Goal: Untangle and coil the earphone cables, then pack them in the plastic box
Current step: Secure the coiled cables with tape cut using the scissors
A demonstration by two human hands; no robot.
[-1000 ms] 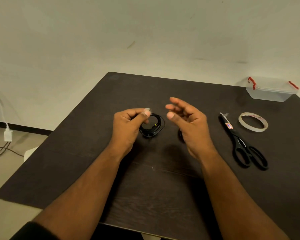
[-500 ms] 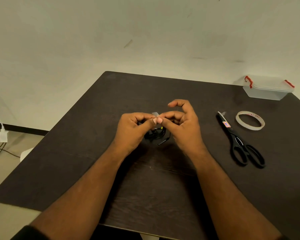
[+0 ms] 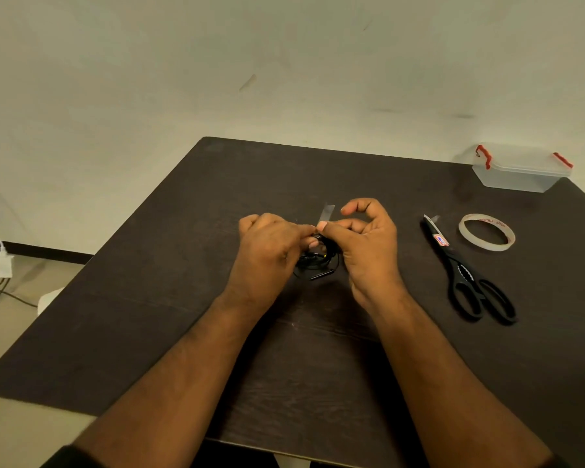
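A small black coil of earphone cable (image 3: 318,260) is held just above the middle of a dark wood-grain surface (image 3: 149,315), between a person's two hands. The left hand (image 3: 267,251) covers the coil's left side, its grip pinched on the cable at the top. The right hand (image 3: 368,244) meets it there, thumb and fingertips pressed on the same spot, the index finger curled up free. Most of the coil is hidden by the fingers; one short straight piece juts out below. A strip of clear tape (image 3: 326,212) stands up from the pinch point, hard to make out. To the right lie black scissors (image 3: 466,275) and, just beside them, a roll of clear tape (image 3: 487,233). The clear plastic box (image 3: 519,172) with red latches sits at the far right corner, lid on, well apart from the hands.
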